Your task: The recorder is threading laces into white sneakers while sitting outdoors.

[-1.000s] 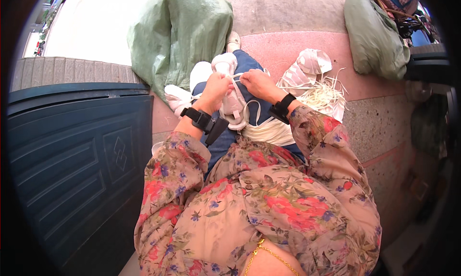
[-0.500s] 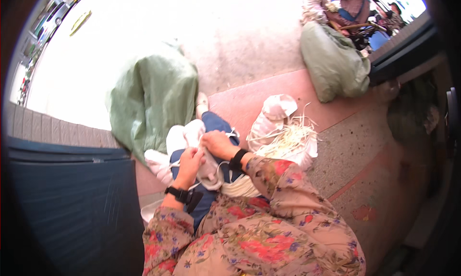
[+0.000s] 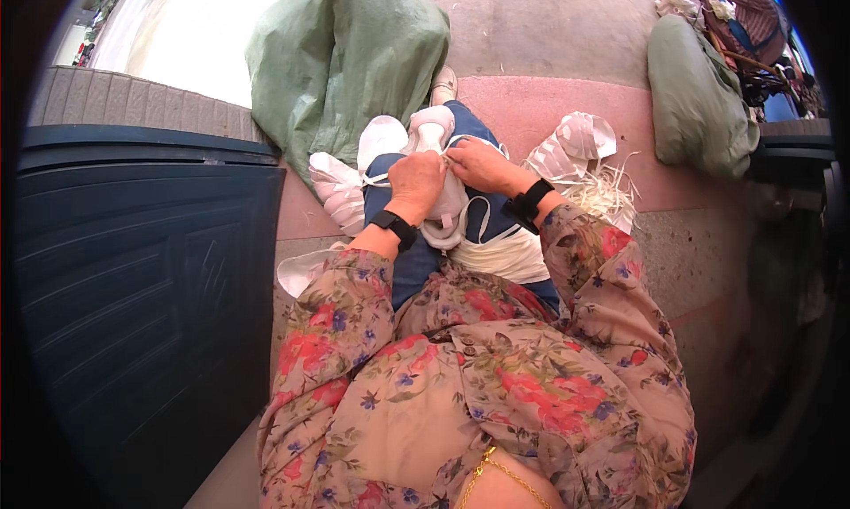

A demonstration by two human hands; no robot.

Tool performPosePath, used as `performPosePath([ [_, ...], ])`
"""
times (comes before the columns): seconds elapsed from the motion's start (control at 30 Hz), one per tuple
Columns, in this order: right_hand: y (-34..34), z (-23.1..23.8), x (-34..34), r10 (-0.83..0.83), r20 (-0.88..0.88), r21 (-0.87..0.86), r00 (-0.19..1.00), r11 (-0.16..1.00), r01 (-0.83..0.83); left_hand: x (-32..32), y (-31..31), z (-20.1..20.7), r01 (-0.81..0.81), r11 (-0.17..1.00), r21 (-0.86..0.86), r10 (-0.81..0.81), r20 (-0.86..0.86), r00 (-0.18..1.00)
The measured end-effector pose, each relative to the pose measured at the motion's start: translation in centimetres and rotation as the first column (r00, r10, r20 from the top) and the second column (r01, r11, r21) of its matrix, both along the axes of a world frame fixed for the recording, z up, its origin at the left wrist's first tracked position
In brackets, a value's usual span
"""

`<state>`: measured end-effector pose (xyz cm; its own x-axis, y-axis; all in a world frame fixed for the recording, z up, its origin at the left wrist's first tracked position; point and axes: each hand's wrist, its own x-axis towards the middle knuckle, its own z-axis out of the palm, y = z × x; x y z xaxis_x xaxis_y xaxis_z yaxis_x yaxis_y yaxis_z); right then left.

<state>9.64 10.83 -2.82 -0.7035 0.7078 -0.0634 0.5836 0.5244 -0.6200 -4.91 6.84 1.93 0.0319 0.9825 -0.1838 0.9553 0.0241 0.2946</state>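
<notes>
White, thin lace is pinched by left hand and right hand, nearly touching; beneath, a pale-pink fabric shoe points lengthwise away, left hand overlapping it.

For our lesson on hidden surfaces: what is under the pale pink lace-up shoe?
Blue cloth trousers show on either side of the shoe; whatever lies directly beneath is covered.

text: none legible | labels, numbers, signs: none legible | upper-left background: probably too small to read
</notes>
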Motion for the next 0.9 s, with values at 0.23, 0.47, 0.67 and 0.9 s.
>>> performPosePath([
  [0.23,-1.0,0.3,-0.4,-0.027,-0.135,0.019,0.991,0.999,0.03,-0.2,-1.5,-1.4,0.135,0.976,0.17,-0.121,-0.089,0.989],
  [0.47,-2.2,1.0,-0.4,-0.089,-0.131,0.07,0.987,0.993,0.099,-0.4,-2.8,-0.4,0.326,0.92,0.219,-0.293,-0.172,0.941],
  [0.67,-7.3,5.6,3.0,0.185,-0.258,0.032,0.948,0.983,-0.183,-4.2,-7.8,4.9,0.268,0.959,-0.091,-0.147,0.65,0.745],
  [0.9,-6.1,3.9,32.9,-0.732,-0.526,-0.808,-0.433,0.272,0.522,-8.0,-5.3,3.6,-0.047,0.944,-0.327,0.301,0.794,0.528],
])
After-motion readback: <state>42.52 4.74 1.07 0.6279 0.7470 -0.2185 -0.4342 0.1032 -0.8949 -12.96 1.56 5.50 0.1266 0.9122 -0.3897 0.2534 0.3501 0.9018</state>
